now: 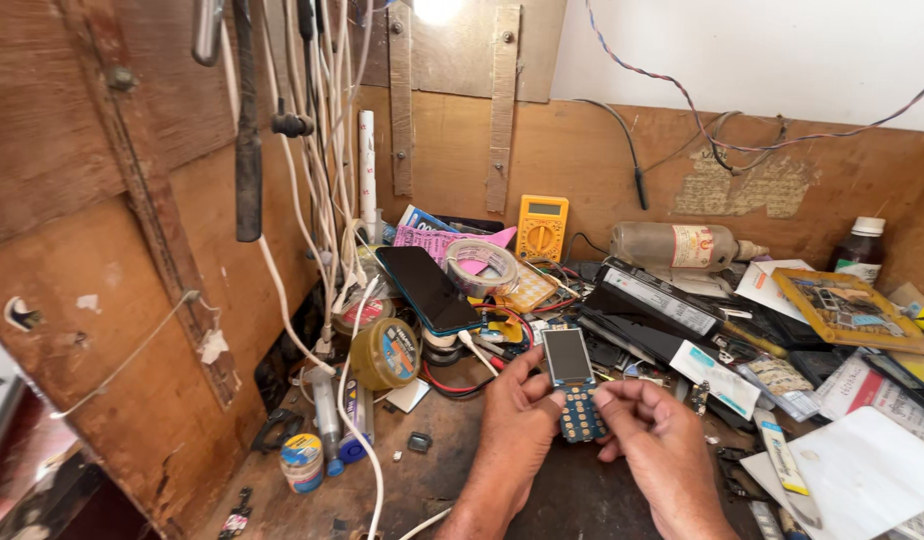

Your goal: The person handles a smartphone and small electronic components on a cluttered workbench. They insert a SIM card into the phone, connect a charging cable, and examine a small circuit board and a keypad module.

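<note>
Both my hands hold a small bare phone board (573, 383) with a dark screen on top and a blue keypad below, just above the dark bench top. My left hand (509, 436) grips its left edge with thumb and fingers. My right hand (655, 444) pinches the lower right side of the keypad. The board stands nearly upright, tilted a little to the left.
A smartphone (429, 288) leans on a tape roll (482, 264) behind. A yellow multimeter (542, 228), plastic bottle (682, 246), brown bottle (861, 248), round tin (385, 353), hanging cables (322, 150) and piles of parts and papers (862, 470) crowd the wooden bench.
</note>
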Demonstrator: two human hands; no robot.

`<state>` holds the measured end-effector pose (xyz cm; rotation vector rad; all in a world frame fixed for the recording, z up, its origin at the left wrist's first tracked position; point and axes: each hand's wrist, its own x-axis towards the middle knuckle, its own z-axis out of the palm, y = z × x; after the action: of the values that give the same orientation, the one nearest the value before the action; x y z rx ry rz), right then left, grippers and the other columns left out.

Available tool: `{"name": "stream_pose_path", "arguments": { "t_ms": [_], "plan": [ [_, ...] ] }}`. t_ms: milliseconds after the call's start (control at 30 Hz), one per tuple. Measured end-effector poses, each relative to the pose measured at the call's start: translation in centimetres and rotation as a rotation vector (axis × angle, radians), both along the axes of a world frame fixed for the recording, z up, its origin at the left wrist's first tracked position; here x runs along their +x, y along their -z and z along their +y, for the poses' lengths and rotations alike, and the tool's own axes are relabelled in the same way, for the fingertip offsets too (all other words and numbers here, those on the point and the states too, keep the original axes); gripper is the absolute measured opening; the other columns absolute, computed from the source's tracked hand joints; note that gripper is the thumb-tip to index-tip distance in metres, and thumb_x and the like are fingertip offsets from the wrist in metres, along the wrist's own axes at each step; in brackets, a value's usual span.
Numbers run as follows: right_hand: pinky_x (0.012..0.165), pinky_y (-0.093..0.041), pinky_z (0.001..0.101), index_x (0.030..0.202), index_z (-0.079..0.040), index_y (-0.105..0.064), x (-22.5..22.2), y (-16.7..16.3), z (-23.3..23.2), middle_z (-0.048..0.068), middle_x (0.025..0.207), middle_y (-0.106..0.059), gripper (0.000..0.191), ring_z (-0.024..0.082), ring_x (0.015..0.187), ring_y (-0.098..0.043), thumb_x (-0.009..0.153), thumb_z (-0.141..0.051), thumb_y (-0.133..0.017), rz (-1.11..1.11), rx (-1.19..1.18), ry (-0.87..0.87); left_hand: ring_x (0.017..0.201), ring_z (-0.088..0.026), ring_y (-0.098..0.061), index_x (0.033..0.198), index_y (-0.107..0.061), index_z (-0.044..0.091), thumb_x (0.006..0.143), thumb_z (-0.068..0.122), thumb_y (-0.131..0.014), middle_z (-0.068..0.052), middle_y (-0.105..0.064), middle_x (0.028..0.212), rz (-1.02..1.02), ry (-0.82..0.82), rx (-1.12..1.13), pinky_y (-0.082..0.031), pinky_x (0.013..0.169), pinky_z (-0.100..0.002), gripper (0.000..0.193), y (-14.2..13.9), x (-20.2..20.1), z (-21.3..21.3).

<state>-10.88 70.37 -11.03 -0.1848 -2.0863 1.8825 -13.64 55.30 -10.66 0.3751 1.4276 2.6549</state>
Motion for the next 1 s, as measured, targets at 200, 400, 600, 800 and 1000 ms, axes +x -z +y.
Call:
{"name": "stream_pose_path", "arguments": {
  "t_ms": [200,400,600,800,1000],
  "plan": [
    [0.055,-0.050,0.0290,0.106,0.003,-0.075,0.20,-0.14,-0.37,0.008,0.083,-0.074,0.021,0.013,0.064,-0.060,0.092,-0.012,-0.070,-0.013,0.032,-0.026,0.095,-0.012,-0.071,0.143,-0.052,-0.003,0.088,-0.015,-0.051,-0.013,-0.076,0.115,0.017,-0.009,-0.049,-0.057,0.079,-0.025,0.056,-0.20,0.36,-0.31],
    [0.054,-0.052,0.0297,0.102,0.004,-0.074,0.17,0.08,-0.34,0.007,0.084,-0.073,0.020,0.012,0.066,-0.062,0.090,-0.011,-0.072,0.017,0.010,-0.012,0.094,-0.011,-0.072,0.133,-0.061,-0.004,0.090,-0.011,-0.055,-0.012,-0.077,0.114,-0.012,-0.028,-0.079,-0.058,0.080,-0.025,0.044,-0.31,0.35,-0.11],
    [0.054,-0.051,0.0288,0.103,0.005,-0.075,0.23,0.19,0.03,0.008,0.081,-0.073,0.021,0.014,0.060,-0.060,0.090,-0.011,-0.072,-0.004,0.026,-0.006,0.089,-0.011,-0.072,0.131,-0.063,-0.005,0.091,-0.010,-0.056,-0.013,-0.079,0.110,-0.026,0.002,-0.053,-0.058,0.078,-0.025,0.041,-0.20,0.31,-0.13],
    [0.053,-0.051,0.0279,0.104,0.005,-0.076,0.34,-0.01,0.09,0.009,0.080,-0.073,0.022,0.014,0.058,-0.060,0.090,-0.012,-0.070,-0.019,0.019,-0.020,0.087,-0.011,-0.072,0.130,-0.064,-0.006,0.091,-0.009,-0.056,-0.012,-0.079,0.109,-0.027,0.012,-0.053,-0.058,0.077,-0.024,0.040,-0.21,0.37,-0.18],
    [0.051,-0.049,0.0283,0.104,0.006,-0.076,0.27,-0.07,0.21,0.010,0.079,-0.073,0.022,0.015,0.054,-0.060,0.089,-0.010,-0.071,-0.013,0.023,-0.011,0.087,-0.011,-0.072,0.132,-0.063,-0.007,0.092,-0.007,-0.056,-0.013,-0.079,0.109,-0.038,0.030,-0.041,-0.059,0.076,-0.024,0.040,-0.57,0.56,-0.27]
  ]
}}
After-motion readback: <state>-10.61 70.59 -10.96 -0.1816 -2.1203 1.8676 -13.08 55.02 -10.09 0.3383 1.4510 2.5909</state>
